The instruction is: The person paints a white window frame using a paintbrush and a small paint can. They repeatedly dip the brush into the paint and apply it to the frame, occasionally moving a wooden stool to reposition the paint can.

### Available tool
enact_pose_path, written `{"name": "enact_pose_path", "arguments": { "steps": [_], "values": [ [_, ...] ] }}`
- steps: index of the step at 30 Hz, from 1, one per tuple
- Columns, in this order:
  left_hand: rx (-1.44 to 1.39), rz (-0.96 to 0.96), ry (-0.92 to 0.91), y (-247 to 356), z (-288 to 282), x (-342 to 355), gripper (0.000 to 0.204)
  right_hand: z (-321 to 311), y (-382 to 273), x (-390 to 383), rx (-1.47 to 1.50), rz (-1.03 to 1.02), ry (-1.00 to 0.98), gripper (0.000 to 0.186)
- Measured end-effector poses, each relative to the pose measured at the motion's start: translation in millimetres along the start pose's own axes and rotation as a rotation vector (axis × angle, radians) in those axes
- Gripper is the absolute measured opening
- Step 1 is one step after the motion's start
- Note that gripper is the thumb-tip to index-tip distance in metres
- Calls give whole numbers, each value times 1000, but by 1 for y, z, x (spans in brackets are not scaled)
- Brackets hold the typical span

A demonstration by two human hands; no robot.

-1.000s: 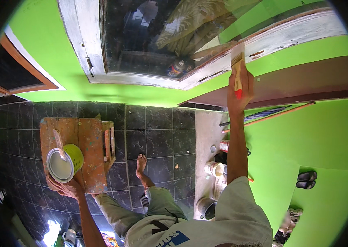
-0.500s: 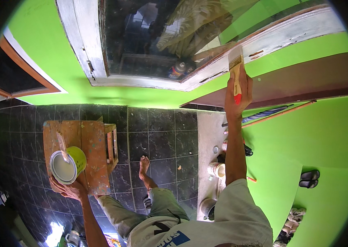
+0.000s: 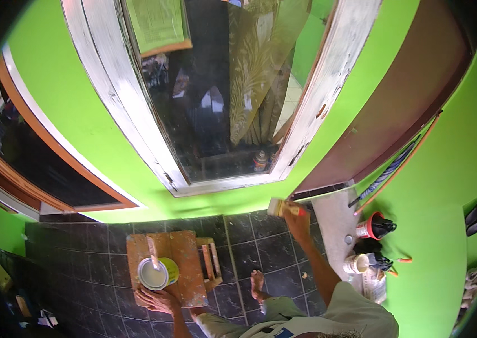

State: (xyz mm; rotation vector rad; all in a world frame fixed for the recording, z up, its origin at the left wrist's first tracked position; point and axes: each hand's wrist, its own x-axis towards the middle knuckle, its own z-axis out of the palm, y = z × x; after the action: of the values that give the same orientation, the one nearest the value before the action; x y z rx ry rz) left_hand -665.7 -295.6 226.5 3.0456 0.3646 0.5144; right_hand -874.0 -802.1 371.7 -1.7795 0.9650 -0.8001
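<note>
My right hand point(image 3: 296, 221) is closed around a paintbrush point(image 3: 276, 207) with a pale wooden handle and a red tip, held in the air over the floor below the window. Its bristles point left. My left hand point(image 3: 159, 300) lies with outstretched fingers at the near edge of a wooden stool point(image 3: 184, 253), against the lower side of a yellow-green paint can point(image 3: 168, 272). The can is uncovered, with whitish paint inside, and a flat wooden stick point(image 3: 152, 248) rests at its rim. White, patchy paint covers the window frame point(image 3: 224, 186).
Green wall point(image 3: 362, 93) surrounds the window, with a brown door point(image 3: 382, 104) to the right. A rolled umbrella point(image 3: 385, 166) leans beside an orange pole point(image 3: 405, 163). Several buckets, including a white one point(image 3: 357, 263), stand on the right ledge. Dark tiles point(image 3: 109, 270) cover the floor.
The paintbrush has come away from the window frame's lower right part, down and left toward the stool. My view has shifted too. My left hand stays by the can.
</note>
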Motion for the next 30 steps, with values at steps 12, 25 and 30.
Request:
{"name": "enact_pose_path", "arguments": {
  "steps": [12, 25, 30],
  "values": [
    [-65, -60, -56, 28, -36, -1, 53, 3, 100, -208, 1236, 1006, -298, 29],
    [-85, -68, -46, 31, -45, -3, 52, -53, 45, -124, 571, 513, -204, 36],
    [-58, -52, -15, 30, -44, 2, 52, -68, -3, -66, 587, 368, -62, 36]
  ]
}}
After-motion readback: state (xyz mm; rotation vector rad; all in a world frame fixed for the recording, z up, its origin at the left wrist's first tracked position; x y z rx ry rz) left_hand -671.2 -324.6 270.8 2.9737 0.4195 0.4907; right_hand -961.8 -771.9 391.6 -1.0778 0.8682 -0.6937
